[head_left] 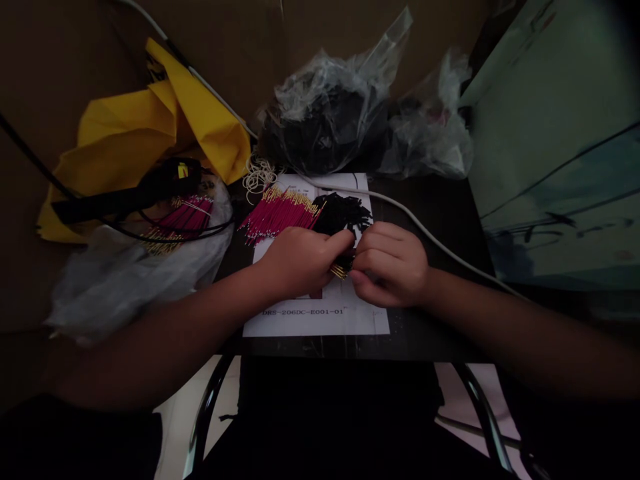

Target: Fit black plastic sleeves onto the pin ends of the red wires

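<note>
My left hand (299, 259) and my right hand (389, 264) meet over a white printed sheet (320, 320) on a small dark table (445, 220). Both are closed in a pinch around a small bundle of pink wires with gold tips (340, 271) and a black piece between the fingers. Just beyond the hands lie a loose pile of pink gold-tipped wires (277, 212) and a heap of small black parts (345, 212) on the sheet. A cluster of pale rubber bands (257, 177) lies at the sheet's far left corner.
A yellow bag (150, 133) and a black tool (150, 187) sit far left, with more pink wires (183, 220) on a clear plastic bag (130, 273). Clear bags of black parts (330, 120) stand behind. A white cable (430, 233) crosses the table. A grey-green box (555, 147) fills the right.
</note>
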### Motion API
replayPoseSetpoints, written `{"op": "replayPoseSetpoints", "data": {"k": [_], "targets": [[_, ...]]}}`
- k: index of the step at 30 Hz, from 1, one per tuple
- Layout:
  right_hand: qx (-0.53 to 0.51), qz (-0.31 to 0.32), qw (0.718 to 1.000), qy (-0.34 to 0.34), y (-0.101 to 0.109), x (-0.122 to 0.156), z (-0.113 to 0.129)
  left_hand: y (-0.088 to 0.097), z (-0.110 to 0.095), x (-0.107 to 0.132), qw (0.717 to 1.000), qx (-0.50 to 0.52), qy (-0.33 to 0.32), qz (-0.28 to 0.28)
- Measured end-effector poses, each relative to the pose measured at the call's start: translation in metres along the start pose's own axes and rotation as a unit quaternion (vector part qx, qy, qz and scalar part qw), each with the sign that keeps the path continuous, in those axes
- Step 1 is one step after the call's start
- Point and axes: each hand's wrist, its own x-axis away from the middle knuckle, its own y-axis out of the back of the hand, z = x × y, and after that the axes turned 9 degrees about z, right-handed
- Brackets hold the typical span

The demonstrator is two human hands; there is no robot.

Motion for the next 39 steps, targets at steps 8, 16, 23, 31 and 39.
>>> {"op": "replayPoseSetpoints", "data": {"k": [8,16,23,31,39], "targets": [[-0.015,0.004,1.000,-0.003,0.001,-0.001,-0.001,-0.003,0.002,0.000,1.000,0.005,-0.001,0.000],[-0.027,-0.001,0.999,-0.028,0.000,-0.003,-0.002,-0.002,0.002,-0.001,1.000,0.005,0.012,-0.001],[-0.055,-0.005,0.997,-0.050,-0.001,-0.003,-0.003,0.001,0.001,0.000,0.999,0.030,0.018,0.037],[-0.091,0.025,0.993,-0.069,0.002,-0.004,-0.005,0.006,-0.002,-0.003,0.996,0.046,0.037,0.065],[-0.089,0.032,0.994,-0.060,0.003,-0.005,-0.005,0.006,-0.002,-0.002,0.998,0.028,0.028,0.052]]}}
